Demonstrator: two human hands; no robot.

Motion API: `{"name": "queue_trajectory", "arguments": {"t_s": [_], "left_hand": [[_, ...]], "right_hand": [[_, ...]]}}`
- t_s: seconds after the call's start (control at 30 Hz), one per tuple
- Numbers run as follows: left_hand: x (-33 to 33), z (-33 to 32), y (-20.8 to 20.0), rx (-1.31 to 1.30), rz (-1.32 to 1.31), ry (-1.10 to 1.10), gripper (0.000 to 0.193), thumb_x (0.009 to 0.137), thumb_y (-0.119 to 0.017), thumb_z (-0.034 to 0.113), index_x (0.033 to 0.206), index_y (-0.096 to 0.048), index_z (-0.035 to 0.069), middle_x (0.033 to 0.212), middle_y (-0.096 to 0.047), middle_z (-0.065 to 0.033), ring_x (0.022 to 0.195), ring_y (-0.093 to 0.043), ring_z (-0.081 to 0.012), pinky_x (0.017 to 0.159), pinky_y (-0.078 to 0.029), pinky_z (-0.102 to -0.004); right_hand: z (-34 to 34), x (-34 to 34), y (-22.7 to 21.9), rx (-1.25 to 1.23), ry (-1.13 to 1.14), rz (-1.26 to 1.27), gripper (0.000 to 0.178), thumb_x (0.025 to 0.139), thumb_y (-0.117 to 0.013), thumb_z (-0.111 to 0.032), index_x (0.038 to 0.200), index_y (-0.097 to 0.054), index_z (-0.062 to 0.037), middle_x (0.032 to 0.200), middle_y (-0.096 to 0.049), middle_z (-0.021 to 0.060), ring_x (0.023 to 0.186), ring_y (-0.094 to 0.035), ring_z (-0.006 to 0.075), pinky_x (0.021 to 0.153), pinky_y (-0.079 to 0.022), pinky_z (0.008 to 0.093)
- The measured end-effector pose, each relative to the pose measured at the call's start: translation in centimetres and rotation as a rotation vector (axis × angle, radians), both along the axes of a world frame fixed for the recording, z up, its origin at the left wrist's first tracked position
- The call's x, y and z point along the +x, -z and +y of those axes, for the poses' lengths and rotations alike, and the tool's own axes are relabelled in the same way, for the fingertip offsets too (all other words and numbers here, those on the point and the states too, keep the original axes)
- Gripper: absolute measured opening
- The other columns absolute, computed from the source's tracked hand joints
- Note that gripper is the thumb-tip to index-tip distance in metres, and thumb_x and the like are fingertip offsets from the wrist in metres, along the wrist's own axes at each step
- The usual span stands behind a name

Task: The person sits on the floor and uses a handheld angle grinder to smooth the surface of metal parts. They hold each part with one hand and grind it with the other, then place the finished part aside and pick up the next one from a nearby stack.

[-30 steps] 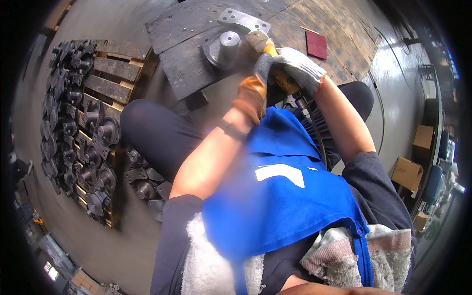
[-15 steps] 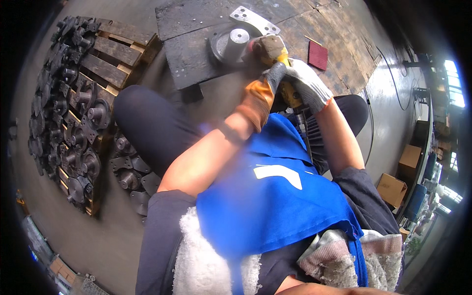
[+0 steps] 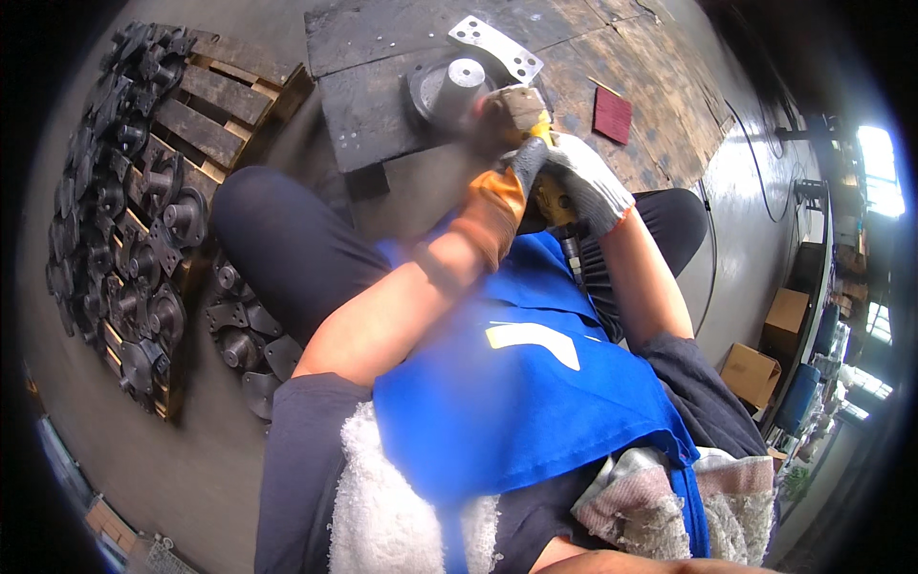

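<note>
Grip: both gloved hands closed on one power tool (image 3: pixel 553 199), yellow body. R hand (image 3: pixel 586 179), white glove w/ grey, wraps the body from the right; L hand (image 3: pixel 501 196), orange & grey glove, has its fingers on it from the left, just below the yellow neck. Tool loc.: above the near edge of the wood table (image 3: pixel 655 91), in front of the person; hose (image 3: pixel 573 256) runs from its near end twd the lap.

Tool's far end is blurred; contact w/ the round metal part (image 3: pixel 432 93) can't be confirmed. That part lies on the table, stub up, w/ a plate w/ holes (image 3: pixel 497 50) behind it.

R of tool, same table: dark red pad (image 3: pixel 612 116), thin stick (image 3: pixel 604 87) near it.

L side, floor level: pallet (image 3: pixel 203 122) w/ many sim. metal parts (image 3: pixel 113 196). Person wears blue apron (image 3: pixel 545 402). Far R: cardboard box (image 3: pixel 750 374).
</note>
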State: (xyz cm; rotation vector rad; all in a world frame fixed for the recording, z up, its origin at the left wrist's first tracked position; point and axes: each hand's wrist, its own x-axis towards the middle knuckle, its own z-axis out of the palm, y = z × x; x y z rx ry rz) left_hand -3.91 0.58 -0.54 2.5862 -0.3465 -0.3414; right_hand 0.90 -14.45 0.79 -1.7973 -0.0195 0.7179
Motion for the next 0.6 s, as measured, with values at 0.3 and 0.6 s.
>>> {"name": "queue_trajectory", "arguments": {"t_s": [0.3, 0.6], "left_hand": [[-0.5, -1.1, 3.5, -0.796, -0.504, -0.055, 0.032, 0.096, -0.052, 0.018, 0.124, -0.057, 0.003, 0.105, -0.068, -0.0099, 0.094, -0.066, -0.0244, 0.084, -0.051, -0.0306], [4.9, -2.6, 10.7, -1.65, 1.265, -0.762, 0.054, 0.093, -0.054, 0.042, 0.13, -0.048, 0.003, 0.108, -0.067, -0.0132, 0.095, -0.066, -0.0263, 0.066, -0.057, -0.0347]], "right_hand": [[-0.8, -0.1, -2.2, 0.066, -0.068, -0.216, 0.032, 0.089, -0.062, -0.025, 0.111, -0.06, -0.0011, 0.096, -0.065, 0.0047, 0.085, -0.062, 0.0106, 0.075, -0.051, 0.0252], [-7.6, 2.6, -7.0, 0.553, 0.175, -0.068, 0.032, 0.093, -0.056, -0.02, 0.115, -0.064, 0.0017, 0.109, -0.066, 0.0113, 0.096, -0.065, 0.0175, 0.084, -0.052, 0.0291]]}}
